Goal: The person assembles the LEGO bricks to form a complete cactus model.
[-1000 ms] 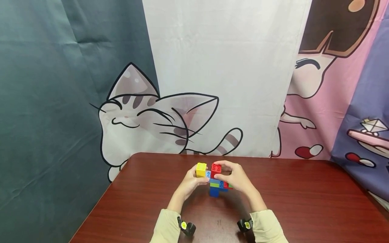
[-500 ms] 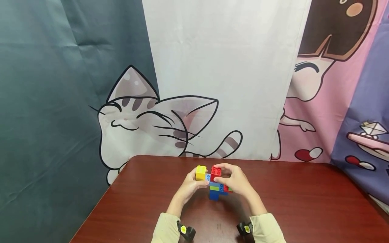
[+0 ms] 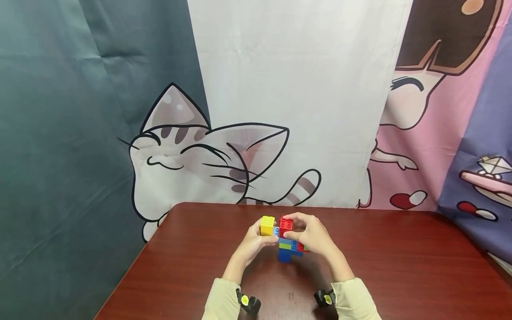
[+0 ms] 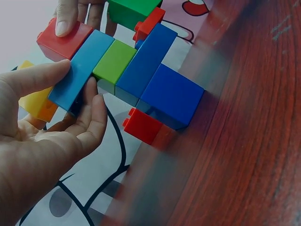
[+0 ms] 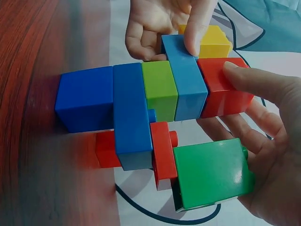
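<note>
- While both hands met above the middle of the worktop (image 3: 380, 266), a toy-brick assembly (image 3: 289, 243) sat between them.
- At its 9 o'clock, the left hand (image 3: 253, 242) pinched the light-blue brick (image 4: 77, 70) beside the yellow brick (image 3: 267, 225).
- At 3 o'clock, the right hand (image 3: 314, 238) gripped the red brick (image 3: 286, 224) and cradled the green brick (image 5: 211, 172).

Layout of the scene: a block assembly (image 3: 287, 242) is held above the table (image 3: 400, 266), near its far edge and midway across. The left hand (image 3: 252, 244) lies at the assembly's left side, the right hand (image 3: 312, 238) at its right. A curtain (image 3: 280, 89) hangs behind the table.
</note>
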`<move>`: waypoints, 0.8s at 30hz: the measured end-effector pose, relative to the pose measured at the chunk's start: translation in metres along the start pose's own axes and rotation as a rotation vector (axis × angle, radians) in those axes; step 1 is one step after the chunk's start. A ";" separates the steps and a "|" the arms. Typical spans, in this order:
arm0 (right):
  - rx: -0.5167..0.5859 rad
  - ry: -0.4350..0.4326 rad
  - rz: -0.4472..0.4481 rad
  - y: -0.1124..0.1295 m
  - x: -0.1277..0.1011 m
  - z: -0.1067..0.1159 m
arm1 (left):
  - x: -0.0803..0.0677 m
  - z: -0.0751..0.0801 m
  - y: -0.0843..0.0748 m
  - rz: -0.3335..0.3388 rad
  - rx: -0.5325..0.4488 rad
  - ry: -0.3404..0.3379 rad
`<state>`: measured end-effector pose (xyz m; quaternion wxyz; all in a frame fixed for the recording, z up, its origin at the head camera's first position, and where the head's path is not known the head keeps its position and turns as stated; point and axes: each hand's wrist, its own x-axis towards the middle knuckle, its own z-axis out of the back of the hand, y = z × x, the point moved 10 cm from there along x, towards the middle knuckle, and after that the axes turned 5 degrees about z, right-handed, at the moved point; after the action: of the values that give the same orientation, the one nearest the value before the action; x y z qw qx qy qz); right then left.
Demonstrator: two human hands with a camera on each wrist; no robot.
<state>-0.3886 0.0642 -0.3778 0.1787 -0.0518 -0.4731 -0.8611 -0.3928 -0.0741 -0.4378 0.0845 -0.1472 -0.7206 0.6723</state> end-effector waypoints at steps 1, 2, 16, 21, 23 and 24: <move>0.003 -0.002 -0.006 -0.001 0.000 0.001 | 0.000 0.000 0.000 -0.001 -0.002 0.001; 0.006 -0.001 -0.008 -0.001 0.000 0.001 | 0.001 0.000 0.000 -0.001 -0.003 0.002; 0.075 0.052 0.052 -0.003 0.000 0.000 | 0.001 -0.003 0.003 0.007 0.019 0.035; 0.089 0.056 0.076 -0.001 0.003 0.000 | 0.002 -0.002 0.002 0.004 0.010 0.030; 0.088 0.049 0.075 0.000 0.003 0.001 | 0.003 -0.002 0.002 0.004 0.008 0.030; 0.089 0.046 0.070 -0.001 0.003 0.001 | 0.003 -0.002 0.002 0.004 0.009 0.031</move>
<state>-0.3915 0.0647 -0.3771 0.2217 -0.0405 -0.5046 -0.8335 -0.3946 -0.0713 -0.4402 0.0951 -0.1584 -0.7159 0.6733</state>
